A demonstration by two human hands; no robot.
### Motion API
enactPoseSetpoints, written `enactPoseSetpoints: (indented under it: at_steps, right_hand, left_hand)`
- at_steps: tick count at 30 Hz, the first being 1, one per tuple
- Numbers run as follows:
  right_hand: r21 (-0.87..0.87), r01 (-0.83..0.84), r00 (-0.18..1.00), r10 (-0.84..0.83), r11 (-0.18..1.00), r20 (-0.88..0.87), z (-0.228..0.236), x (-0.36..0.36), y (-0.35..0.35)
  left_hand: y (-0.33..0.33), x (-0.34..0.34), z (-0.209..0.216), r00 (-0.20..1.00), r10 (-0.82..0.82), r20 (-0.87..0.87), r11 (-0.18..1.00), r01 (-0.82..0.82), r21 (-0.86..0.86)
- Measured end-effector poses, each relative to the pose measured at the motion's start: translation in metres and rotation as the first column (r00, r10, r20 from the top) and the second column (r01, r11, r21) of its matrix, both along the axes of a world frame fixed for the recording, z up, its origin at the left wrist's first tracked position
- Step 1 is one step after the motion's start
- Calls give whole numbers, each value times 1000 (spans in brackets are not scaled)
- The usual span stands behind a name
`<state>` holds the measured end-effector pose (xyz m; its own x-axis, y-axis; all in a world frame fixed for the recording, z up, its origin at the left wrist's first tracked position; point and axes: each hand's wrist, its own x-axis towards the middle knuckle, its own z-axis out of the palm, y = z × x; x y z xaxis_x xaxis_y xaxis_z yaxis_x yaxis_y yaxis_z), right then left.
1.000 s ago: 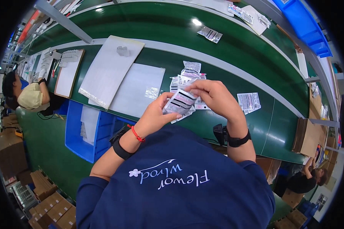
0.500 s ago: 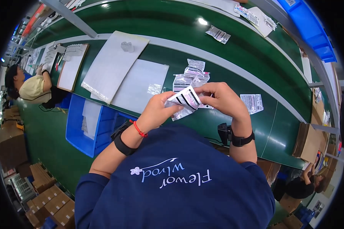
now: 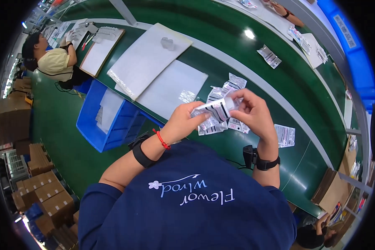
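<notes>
Left hand (image 3: 183, 121): ours, thumb and fingers closed on the printed packet (image 3: 214, 111).
Right hand (image 3: 256, 114): fingers half curled at the printed packet's whitish end; we can't tell if they grip it.
Position: we have the printed packet over the packet pile (image 3: 216, 94).
Loose packet (image 3: 286, 136): right of the packet pile.
White sheets (image 3: 150, 60): left of the packet pile.
Blue bin (image 3: 91, 135): well left of the packet pile.

Printed pouch (image 3: 216, 111) — held up between the two hands.
White and silvery, with thick black bars and pinkish print, it is creased and tilted, its right end higher; the left hand (image 3: 184, 121) grips the left end, thumb across the near face — a plain white part, pouch or contents unclear, shows at the right end by the right hand (image 3: 255, 113).
</notes>
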<state>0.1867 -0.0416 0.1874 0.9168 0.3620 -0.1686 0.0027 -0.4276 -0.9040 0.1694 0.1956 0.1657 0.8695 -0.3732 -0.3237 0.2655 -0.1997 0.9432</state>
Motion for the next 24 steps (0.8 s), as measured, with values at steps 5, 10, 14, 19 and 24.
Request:
enactPoseSetpoints:
  at_steps: [5, 10, 14, 19, 24]
  right_hand:
    - [512, 248, 956, -294, 822, 9, -11, 37, 39]
    - [540, 277, 947, -320, 795, -16, -60, 109, 111]
    - [340, 219, 951, -279, 915, 137, -132, 177, 179]
    - [-166, 247, 887, -154, 955, 435, -185, 216, 245]
    - [-232, 263, 859, -118, 937, 498, -209, 223, 253]
  left_hand:
    - [50, 18, -17, 974, 131, -183, 984, -150, -96]
    - [112, 31, -39, 872, 276, -404, 899, -383, -211]
    - [151, 38, -47, 826, 362, -431, 837, -492, -240]
    - [178, 51, -61, 769, 451, -452, 765, -594, -249]
    - [181, 61, -67, 735, 525, -428, 703, -658, -269]
